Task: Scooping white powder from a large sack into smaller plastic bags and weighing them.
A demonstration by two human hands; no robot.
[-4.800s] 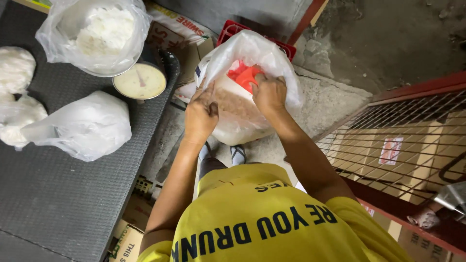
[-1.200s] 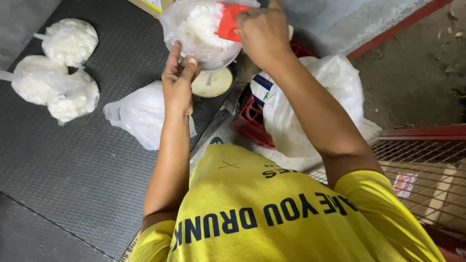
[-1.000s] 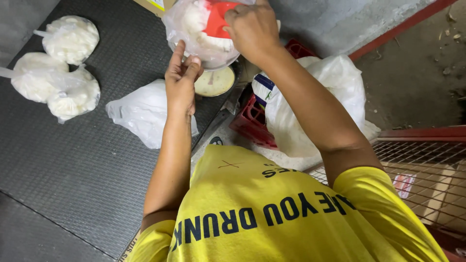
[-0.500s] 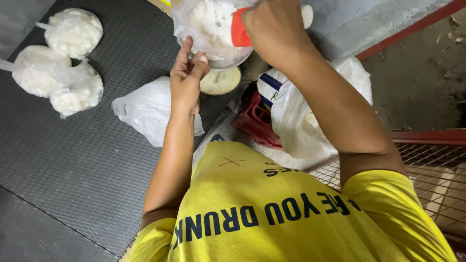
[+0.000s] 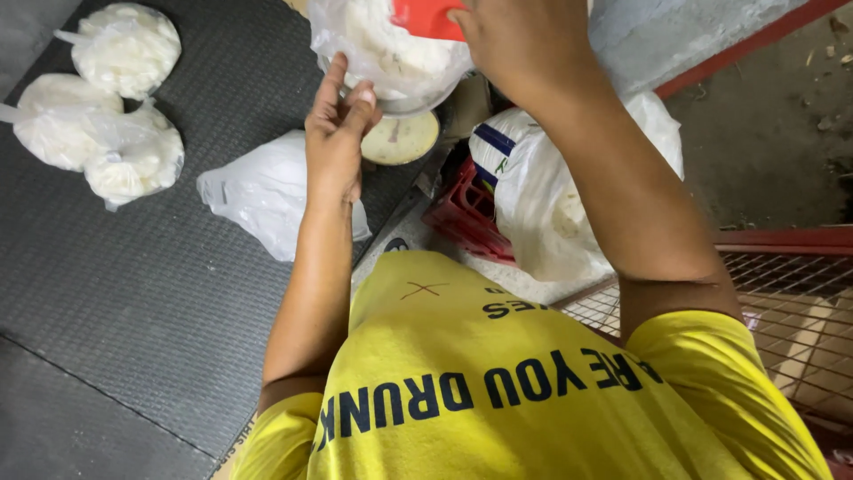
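Holding the clear bag (image 5: 391, 53) open, your left hand (image 5: 336, 133) is pinching its near rim while your right hand (image 5: 520, 49) is gripping the red scoop (image 5: 426, 16) just above its mouth.

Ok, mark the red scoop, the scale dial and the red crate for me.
red scoop (image 5: 426, 16), head view, on its flat red face inside the clear bag.
scale dial (image 5: 400, 140), head view, on the round pale face below the bag.
red crate (image 5: 466, 218), head view, on its left wall beside the white sack.
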